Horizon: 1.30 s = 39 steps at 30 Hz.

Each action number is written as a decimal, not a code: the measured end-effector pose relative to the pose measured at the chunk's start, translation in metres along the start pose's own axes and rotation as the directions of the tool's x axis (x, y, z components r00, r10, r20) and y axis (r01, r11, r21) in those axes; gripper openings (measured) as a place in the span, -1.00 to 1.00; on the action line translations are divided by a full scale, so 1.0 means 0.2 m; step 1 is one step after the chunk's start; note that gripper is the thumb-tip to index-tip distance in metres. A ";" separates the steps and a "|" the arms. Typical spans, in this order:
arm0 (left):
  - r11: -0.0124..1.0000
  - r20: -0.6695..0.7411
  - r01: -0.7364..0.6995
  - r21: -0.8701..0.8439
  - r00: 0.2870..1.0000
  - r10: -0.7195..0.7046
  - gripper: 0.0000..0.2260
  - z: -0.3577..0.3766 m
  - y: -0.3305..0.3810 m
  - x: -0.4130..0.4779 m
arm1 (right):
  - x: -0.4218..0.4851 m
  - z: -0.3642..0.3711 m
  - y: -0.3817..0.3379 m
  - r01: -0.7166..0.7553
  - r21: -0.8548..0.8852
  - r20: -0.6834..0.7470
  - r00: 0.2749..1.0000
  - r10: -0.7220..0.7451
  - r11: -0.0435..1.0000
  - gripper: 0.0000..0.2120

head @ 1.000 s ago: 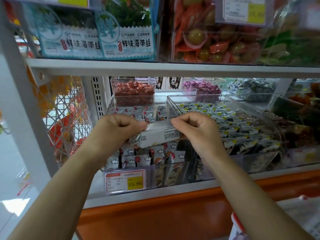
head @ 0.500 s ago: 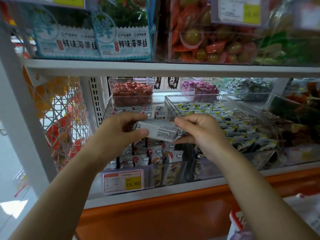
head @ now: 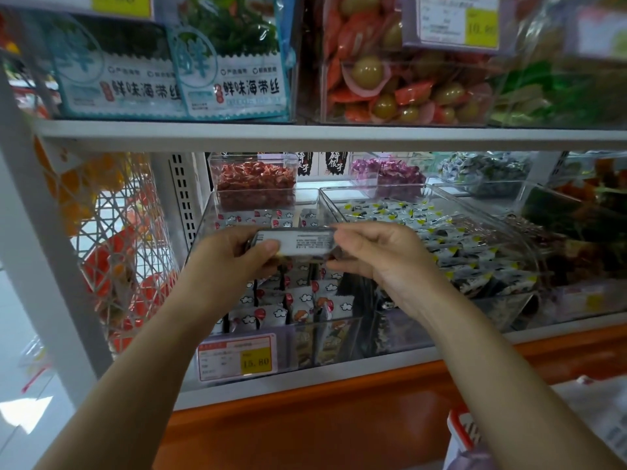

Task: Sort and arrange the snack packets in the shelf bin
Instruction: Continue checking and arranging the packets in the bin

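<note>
Packet held level over shelf bin. Fingers of left hand pinch 9 o'clock end, of right hand 3 o'clock end. Recommend lowering squarely, slotting upright among standing packets at 6 o'clock.

The packet you are holding shows white, with rows of fine black print. Below it, your bin is clear plastic. Its cloud packets are white, printed with outlined cloud shapes and round red marks. The price tag on its front is white with a red border and a yellow block. To your right, the neighbouring packets are white and black with yellow corners. Behind, you have red sweets and purple sweets in clear boxes. Overhead, the seaweed packs are teal and white over dark green. The shelf edge is pale grey and the base panel is orange.
</note>
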<state>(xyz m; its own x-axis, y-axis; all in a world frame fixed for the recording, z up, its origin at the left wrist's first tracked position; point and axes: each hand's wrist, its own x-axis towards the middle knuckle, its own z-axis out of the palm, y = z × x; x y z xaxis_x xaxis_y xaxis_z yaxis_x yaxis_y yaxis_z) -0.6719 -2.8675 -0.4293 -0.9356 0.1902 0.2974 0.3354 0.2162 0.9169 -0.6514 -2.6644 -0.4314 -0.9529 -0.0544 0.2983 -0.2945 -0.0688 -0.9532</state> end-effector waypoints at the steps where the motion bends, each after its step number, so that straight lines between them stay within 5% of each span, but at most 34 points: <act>1: 1.000 -0.022 0.004 -0.022 1.000 -0.004 -0.89 0.01 0.00 0.01 | 0.00 0.00 0.00 0.022 -0.053 0.000 1.000 -0.022 0.998 -0.70; 6: 0.999 -0.088 -0.029 -0.016 0.996 0.027 -0.86 0.09 0.01 0.03 | 0.02 0.02 -0.01 0.143 -0.221 -0.124 0.977 -0.173 0.965 -0.76; 9: 0.949 -0.097 -0.067 0.309 0.990 0.101 -0.63 0.12 -0.02 0.07 | 0.06 -0.01 -0.02 0.189 -0.279 -0.265 0.927 -0.265 0.941 -0.77; 12: 0.798 0.075 -0.129 0.589 0.992 0.105 -0.55 0.15 -0.06 0.11 | 0.14 -0.03 0.00 0.145 -0.409 -0.366 0.878 -0.308 0.901 -0.89; 17: 0.559 0.293 -0.250 0.791 0.956 0.013 -0.55 0.20 -0.13 0.17 | 0.37 -0.03 0.02 0.132 -0.762 -0.159 0.910 -0.382 0.634 -0.81; 22: 0.548 0.299 -0.224 0.806 0.953 -0.051 -0.53 0.17 -0.17 0.18 | 0.60 -0.05 0.01 0.207 -0.942 0.175 0.975 -0.140 0.264 -0.67; 25: 0.552 0.300 -0.221 0.804 0.952 -0.055 -0.52 0.17 -0.17 0.18 | 0.68 -0.03 0.03 0.253 -0.961 0.257 0.966 0.023 0.112 -0.68; 29: 0.570 0.303 -0.227 0.790 0.952 -0.040 -0.54 0.18 -0.17 0.18 | 0.74 0.01 0.04 0.248 -0.968 0.251 0.958 0.141 0.035 -0.85; 32: 0.586 0.304 -0.226 0.778 0.952 -0.037 -0.56 0.18 -0.16 0.18 | 0.77 0.03 0.02 0.266 -0.964 0.254 0.932 0.259 -0.013 -0.70; 35: 0.591 0.298 -0.217 0.777 0.954 -0.043 -0.56 0.18 -0.17 0.18 | 0.78 0.04 0.07 0.298 -0.943 0.224 0.898 0.379 -0.147 -0.85; 39: 0.600 0.297 -0.217 0.770 0.954 -0.037 -0.57 0.17 -0.16 0.17 | 0.79 0.06 0.10 0.327 -0.923 0.193 0.849 0.491 -0.202 -0.72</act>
<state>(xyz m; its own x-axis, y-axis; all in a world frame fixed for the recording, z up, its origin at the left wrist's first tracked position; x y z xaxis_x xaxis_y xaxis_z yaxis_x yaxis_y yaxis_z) -0.7116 -2.8351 -0.4576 -0.8724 0.4579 0.1712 0.4887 0.8259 0.2811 -0.8072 -2.6872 -0.4018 -0.9401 -0.2722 -0.2051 -0.3186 0.9158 0.2447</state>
